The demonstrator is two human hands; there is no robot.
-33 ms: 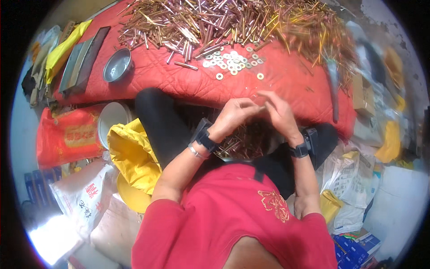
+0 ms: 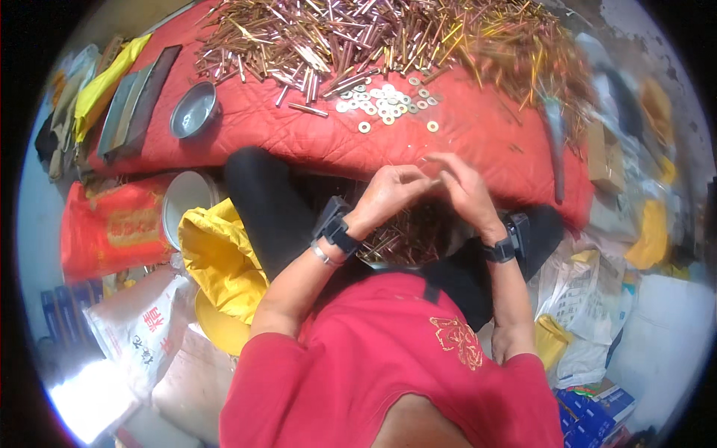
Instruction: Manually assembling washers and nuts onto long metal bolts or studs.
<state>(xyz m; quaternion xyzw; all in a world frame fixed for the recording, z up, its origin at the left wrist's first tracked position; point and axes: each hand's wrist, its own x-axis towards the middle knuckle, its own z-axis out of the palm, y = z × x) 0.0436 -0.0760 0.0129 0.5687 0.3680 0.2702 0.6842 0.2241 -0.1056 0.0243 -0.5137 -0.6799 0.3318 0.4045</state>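
My left hand is closed in a pinch, with thumb and forefinger pressed together. My right hand meets it, fingers bent and tips touching or nearly touching the left fingertips. Whatever small piece may be between them is too small to make out. Both hands hover over the front edge of a red quilted cover. Beyond them lies a cluster of flat round metal washers. A large heap of thin metal rods, gold and pinkish, spreads behind. Below my hands, more metal rods fill a container between my legs.
A grey metal bowl rests on the cover's left, beside dark flat strips. A blue-grey tool-like handle lies at the right. Left of my knee are a pale bucket, a yellow bag and a red sack.
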